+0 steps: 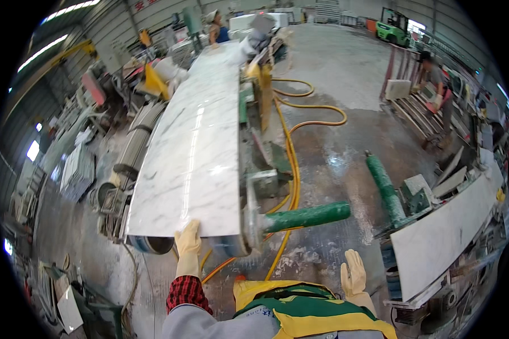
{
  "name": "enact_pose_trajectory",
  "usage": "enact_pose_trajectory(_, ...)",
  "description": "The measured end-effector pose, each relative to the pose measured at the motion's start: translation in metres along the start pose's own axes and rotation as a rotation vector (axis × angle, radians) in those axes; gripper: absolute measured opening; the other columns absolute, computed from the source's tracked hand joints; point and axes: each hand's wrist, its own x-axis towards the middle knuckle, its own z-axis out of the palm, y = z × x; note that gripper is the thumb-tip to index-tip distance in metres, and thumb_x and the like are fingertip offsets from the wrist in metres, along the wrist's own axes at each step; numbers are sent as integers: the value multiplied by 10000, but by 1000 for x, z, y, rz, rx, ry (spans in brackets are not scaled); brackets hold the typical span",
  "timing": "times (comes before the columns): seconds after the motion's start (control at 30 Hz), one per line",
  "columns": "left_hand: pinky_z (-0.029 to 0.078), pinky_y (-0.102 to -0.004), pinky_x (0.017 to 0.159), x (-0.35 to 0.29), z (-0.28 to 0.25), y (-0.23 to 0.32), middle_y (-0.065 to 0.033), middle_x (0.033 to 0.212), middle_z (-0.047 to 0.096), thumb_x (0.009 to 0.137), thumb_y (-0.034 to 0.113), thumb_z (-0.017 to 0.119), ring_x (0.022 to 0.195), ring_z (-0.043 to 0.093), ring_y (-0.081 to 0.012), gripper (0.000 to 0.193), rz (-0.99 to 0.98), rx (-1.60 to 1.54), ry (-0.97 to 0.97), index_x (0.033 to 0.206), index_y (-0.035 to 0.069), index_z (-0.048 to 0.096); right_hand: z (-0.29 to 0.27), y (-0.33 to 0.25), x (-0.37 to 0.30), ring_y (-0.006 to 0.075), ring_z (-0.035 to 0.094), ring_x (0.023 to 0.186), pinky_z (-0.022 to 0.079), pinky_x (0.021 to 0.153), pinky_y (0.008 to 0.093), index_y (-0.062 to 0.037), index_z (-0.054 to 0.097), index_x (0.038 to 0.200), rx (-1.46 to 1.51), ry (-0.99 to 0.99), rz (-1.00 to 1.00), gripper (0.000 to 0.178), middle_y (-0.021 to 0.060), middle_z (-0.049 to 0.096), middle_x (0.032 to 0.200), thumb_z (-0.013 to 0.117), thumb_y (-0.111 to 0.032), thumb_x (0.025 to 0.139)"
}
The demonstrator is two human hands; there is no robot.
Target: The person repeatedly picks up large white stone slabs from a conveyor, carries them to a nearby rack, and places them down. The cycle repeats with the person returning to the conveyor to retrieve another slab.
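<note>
A long white marble slab (195, 141) with grey veins lies polished side up on a roller stand in front of me. At its near edge, my left hand (188, 240) in a cream rubber glove is closed over the rim, fingers on top; the thumb is not clearly seen. My right hand (354, 274), gloved alike, is held off to the right with its fingers stretched out and nothing in it. It is nearest to a second white slab (444, 237), which rests on a machine stand at the right.
A green roller arm (308, 217) juts right from the stand, and another green roller (385, 189) points away. Yellow hoses (291, 152) snake over the wet floor. One person (218, 28) stands at the slab's far end, another (434, 85) by a right-hand rack. A green forklift (394, 28) is farther back.
</note>
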Motion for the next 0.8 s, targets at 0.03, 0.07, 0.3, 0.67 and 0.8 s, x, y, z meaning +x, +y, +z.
enact_pose_trajectory(0.03,329,-604,1113,5,-22,4,-60,1508,529,992,271,544,1399,474,-272,447,-9,2,-80,1437,234,529,11,-9,-1,474,596,1210,440,1099,515,59,625,1282,-3,-29,7,382,264,658,1271,632,-92,931)
enact_pose_trajectory(0.07,319,-595,1135,7,-40,-10,-65,1521,521,986,271,553,1408,467,-273,464,-25,12,-153,1447,227,526,27,-24,3,470,597,1203,444,1093,512,59,628,1268,6,-63,-7,372,261,659,1261,633,-91,928)
enact_pose_trajectory(0.3,324,-519,1165,38,-24,-174,-200,1525,483,962,317,609,1403,439,-391,588,33,-8,69,1495,110,468,129,-173,95,461,567,1199,445,1084,496,51,585,1253,77,-184,-188,396,261,613,1258,651,-114,898)
enact_pose_trajectory(0.67,206,-519,1231,133,-42,-197,-183,1609,383,968,396,593,1486,322,-396,662,-80,42,-15,1531,89,430,313,-263,177,428,361,1448,261,1235,467,17,436,1474,-329,-337,-198,698,274,452,1502,606,-413,951)
enact_pose_trajectory(0.8,183,-534,1235,136,-55,-189,-175,1616,379,980,422,563,1496,308,-393,671,-101,28,-36,1547,94,414,313,-263,191,440,368,1443,250,1238,478,18,421,1489,-292,-368,-280,731,281,436,1523,606,-443,953)
